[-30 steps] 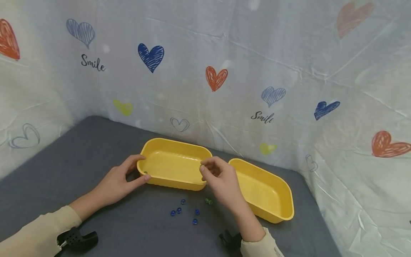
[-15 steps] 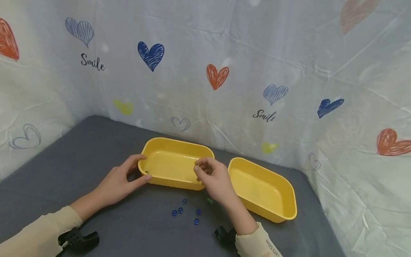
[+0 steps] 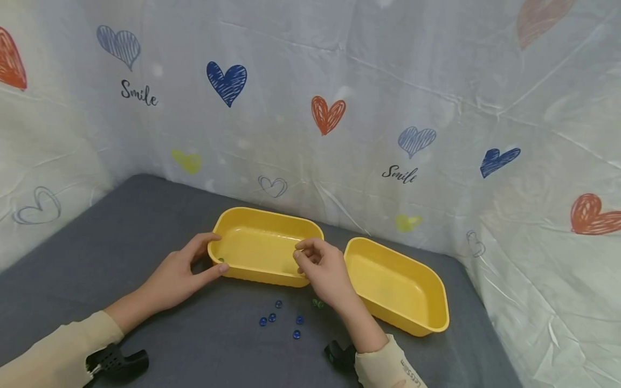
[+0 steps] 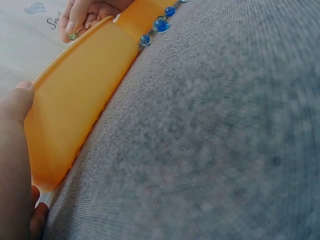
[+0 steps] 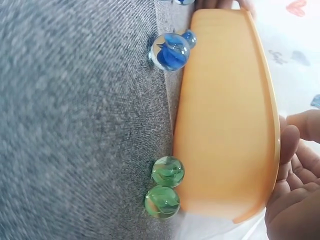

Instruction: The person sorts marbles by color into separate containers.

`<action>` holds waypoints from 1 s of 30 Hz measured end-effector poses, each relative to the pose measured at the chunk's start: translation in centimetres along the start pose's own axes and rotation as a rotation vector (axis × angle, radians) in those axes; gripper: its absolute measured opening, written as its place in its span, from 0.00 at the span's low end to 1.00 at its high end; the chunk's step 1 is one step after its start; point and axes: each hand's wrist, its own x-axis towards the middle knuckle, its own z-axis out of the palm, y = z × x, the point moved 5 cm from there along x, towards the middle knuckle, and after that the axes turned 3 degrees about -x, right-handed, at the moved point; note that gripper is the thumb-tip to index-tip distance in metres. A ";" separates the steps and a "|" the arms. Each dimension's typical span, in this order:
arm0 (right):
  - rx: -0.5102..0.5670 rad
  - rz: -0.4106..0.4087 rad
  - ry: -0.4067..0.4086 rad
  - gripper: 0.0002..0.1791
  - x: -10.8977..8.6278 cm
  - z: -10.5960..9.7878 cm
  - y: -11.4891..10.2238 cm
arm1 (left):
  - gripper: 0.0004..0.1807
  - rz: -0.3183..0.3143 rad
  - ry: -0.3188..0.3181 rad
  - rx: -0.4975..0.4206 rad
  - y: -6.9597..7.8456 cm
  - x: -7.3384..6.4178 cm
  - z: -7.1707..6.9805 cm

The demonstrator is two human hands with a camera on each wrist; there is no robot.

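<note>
My left hand grips the left end of a yellow plastic tub, thumb on the near rim and fingers at the far side. A green marble lies inside, in the corner by that thumb. Over the tub's right end, my right hand pinches another green marble, visible between its fingertips in the left wrist view. Two green glass marbles rest on the cloth in front of the tub, below my right wrist. Several blue marbles lie scattered to their left.
A second yellow tub stands at the right, angled beside the first, behind my right forearm. Grey cloth covers the surface. A white curtain printed with hearts hangs close behind both tubs.
My right hand has shifted a little left, farther over the first tub, then stayed almost still for the last half second. My left hand keeps its grip on the tub.
</note>
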 end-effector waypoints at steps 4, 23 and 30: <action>-0.014 0.000 -0.002 0.07 0.0 0.1 0.1 | 0.38 -0.001 -0.002 -0.001 0.0 0.0 -0.1; -0.054 -0.042 0.004 0.07 0.2 0.4 0.6 | 0.38 -0.006 0.004 -0.007 0.1 0.0 0.0; -0.073 -0.036 0.009 0.11 0.1 0.4 0.6 | 0.37 0.008 0.003 -0.015 0.3 -0.1 -0.1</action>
